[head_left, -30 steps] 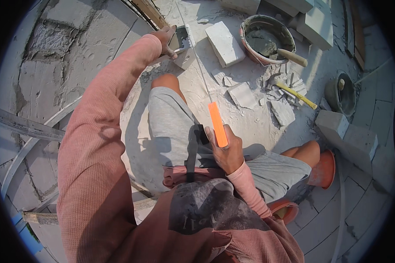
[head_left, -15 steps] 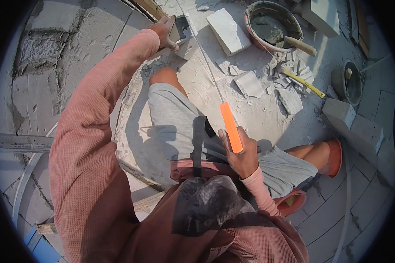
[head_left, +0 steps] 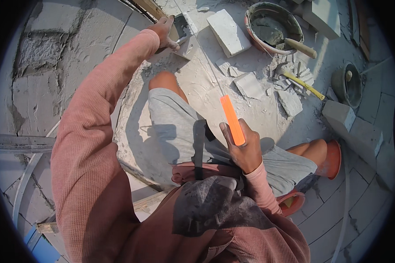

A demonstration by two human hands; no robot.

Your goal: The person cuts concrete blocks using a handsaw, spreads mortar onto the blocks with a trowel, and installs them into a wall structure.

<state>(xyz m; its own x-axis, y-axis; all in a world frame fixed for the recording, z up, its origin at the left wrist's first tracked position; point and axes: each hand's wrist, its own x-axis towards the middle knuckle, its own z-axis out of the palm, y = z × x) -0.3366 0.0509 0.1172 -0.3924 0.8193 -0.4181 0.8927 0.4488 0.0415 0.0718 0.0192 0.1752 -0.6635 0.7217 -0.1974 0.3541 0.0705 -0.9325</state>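
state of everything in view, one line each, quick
left hand: spread against the shaded block
shaded block: touched by the left hand, any cut unclear
right hand: closed on the handle of the saw
saw: held
large bucket: uncovered, grey mortar inside
hammer: lying on rubble
rubble: broken
white block: lying unheld
dark bucket: uncovered

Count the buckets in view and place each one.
4: mortar bucket, top right; grey bucket, far right; red bucket, beside the right knee; lower red bucket, near the right sleeve. Others may be hidden.
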